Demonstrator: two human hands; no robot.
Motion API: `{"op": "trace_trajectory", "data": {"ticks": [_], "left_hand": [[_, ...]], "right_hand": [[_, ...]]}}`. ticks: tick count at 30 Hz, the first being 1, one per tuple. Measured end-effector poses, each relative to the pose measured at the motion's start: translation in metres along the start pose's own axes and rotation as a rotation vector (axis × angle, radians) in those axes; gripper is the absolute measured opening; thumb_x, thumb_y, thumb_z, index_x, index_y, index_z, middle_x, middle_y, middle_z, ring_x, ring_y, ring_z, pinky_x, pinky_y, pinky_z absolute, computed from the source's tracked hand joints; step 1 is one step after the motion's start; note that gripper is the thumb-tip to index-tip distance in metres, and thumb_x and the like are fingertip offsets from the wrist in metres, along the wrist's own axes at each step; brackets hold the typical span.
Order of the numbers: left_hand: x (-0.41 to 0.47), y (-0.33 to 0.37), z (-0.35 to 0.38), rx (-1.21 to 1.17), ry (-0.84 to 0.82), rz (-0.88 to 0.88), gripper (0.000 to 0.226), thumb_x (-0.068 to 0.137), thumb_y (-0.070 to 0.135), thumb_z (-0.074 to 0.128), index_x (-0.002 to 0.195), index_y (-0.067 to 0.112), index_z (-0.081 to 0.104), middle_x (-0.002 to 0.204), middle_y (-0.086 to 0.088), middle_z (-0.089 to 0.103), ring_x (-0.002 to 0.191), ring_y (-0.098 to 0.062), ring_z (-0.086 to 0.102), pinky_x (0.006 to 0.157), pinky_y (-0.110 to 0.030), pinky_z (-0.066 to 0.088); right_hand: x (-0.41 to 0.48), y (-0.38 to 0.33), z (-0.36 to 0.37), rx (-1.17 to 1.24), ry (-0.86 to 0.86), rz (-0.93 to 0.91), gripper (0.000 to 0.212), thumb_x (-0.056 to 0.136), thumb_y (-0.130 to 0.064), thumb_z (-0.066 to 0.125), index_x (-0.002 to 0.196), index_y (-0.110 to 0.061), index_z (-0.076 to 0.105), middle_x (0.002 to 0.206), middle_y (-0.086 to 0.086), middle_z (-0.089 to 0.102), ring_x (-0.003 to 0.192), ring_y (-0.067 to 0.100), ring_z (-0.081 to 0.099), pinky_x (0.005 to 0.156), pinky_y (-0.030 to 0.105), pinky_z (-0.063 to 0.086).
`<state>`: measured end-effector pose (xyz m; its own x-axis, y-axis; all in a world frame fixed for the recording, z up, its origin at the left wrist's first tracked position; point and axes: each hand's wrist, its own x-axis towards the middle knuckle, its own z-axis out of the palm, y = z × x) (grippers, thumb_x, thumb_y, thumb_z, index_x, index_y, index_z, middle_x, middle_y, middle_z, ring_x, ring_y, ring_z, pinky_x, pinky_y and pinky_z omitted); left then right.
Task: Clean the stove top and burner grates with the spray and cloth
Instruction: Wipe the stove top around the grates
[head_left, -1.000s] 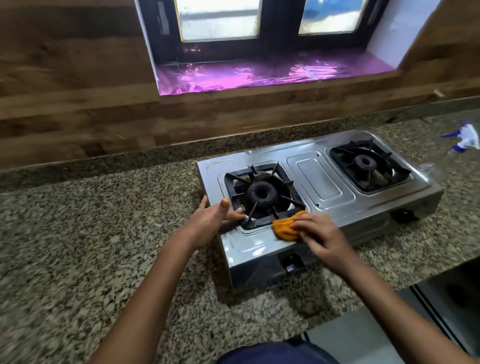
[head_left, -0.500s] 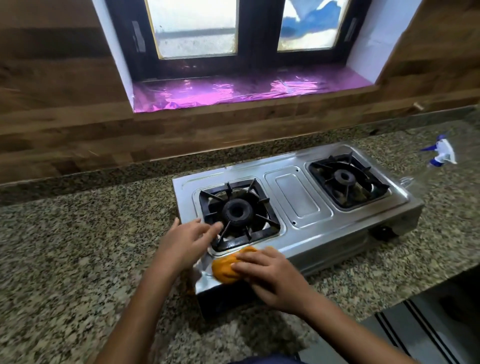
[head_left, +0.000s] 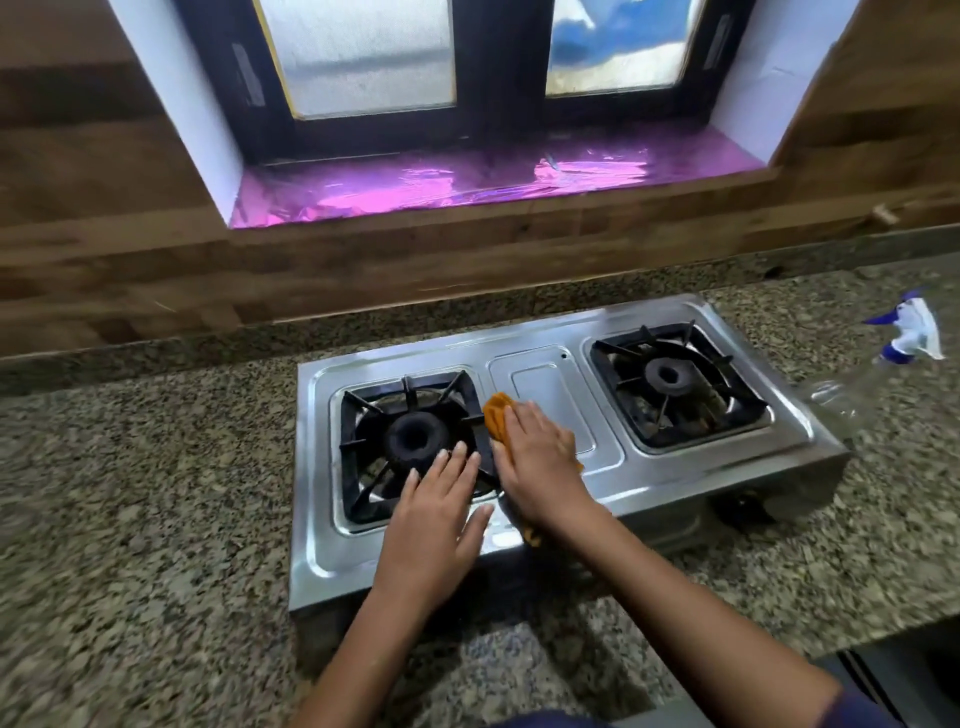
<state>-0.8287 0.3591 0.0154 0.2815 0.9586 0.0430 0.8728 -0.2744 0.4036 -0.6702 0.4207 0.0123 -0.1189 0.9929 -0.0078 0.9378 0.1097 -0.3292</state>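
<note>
From the head camera: the left hand (head_left: 435, 525) lies flat on the front of the left burner grate (head_left: 363, 413), fingers straight, holding nothing. The right hand (head_left: 540, 460) presses flat on the orange cloth (head_left: 497, 415). The cloth lies on the stove top (head_left: 550, 382), just right of that grate. The spray bottle (head_left: 906, 335) sits on the counter (head_left: 130, 493), near the stove's right end.

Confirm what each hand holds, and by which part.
Nothing gripped. Right hand presses flat on the orange cloth's middle, against the stove top; left hand rests flat on the left burner grate.
</note>
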Motion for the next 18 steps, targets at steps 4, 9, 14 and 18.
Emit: {"op": "trace_trajectory", "data": {"ticks": [4, 9, 14, 18], "left_hand": [[0.000, 0.001, 0.005, -0.043, 0.042, -0.043, 0.068, 0.089, 0.059, 0.020, 0.149, 0.030, 0.034, 0.157, 0.014, 0.022, 0.147, -0.006, 0.011, 0.120, -0.033, 0.009], [0.007, 0.016, 0.006, -0.113, 0.145, -0.167, 0.067, 0.086, 0.060, 0.027, 0.138, 0.027, 0.053, 0.149, 0.011, 0.041, 0.145, -0.011, 0.024, 0.118, -0.036, 0.018], [0.019, 0.046, 0.003, -0.107, 0.211, -0.241, 0.042, 0.093, 0.043, 0.055, 0.125, 0.018, 0.065, 0.137, 0.001, 0.058, 0.142, -0.017, 0.033, 0.117, -0.040, 0.024], [0.024, 0.075, -0.003, -0.407, 0.161, -0.244, 0.025, 0.093, 0.031, 0.061, 0.118, 0.029, 0.067, 0.119, 0.008, 0.068, 0.123, -0.010, 0.055, 0.094, -0.027, 0.046]], "right_hand": [[0.025, 0.007, -0.003, 0.027, -0.053, -0.094, 0.057, 0.101, -0.037, 0.031, 0.153, -0.013, 0.026, 0.160, 0.003, 0.024, 0.148, 0.018, 0.016, 0.114, 0.036, 0.013], [-0.028, 0.043, -0.018, 0.116, -0.049, -0.327, 0.058, 0.082, -0.035, 0.038, 0.133, -0.016, 0.054, 0.141, 0.003, 0.051, 0.129, 0.024, 0.044, 0.096, 0.038, 0.031], [-0.072, 0.083, -0.043, 0.341, -0.074, -0.473, 0.043, 0.074, -0.023, 0.054, 0.114, -0.019, 0.068, 0.114, -0.003, 0.068, 0.102, 0.020, 0.062, 0.085, 0.037, 0.048], [-0.076, 0.088, -0.069, 0.982, -0.036, -0.085, 0.033, 0.078, -0.014, 0.054, 0.107, -0.020, 0.069, 0.099, -0.008, 0.073, 0.091, 0.003, 0.066, 0.079, 0.018, 0.049]]}}
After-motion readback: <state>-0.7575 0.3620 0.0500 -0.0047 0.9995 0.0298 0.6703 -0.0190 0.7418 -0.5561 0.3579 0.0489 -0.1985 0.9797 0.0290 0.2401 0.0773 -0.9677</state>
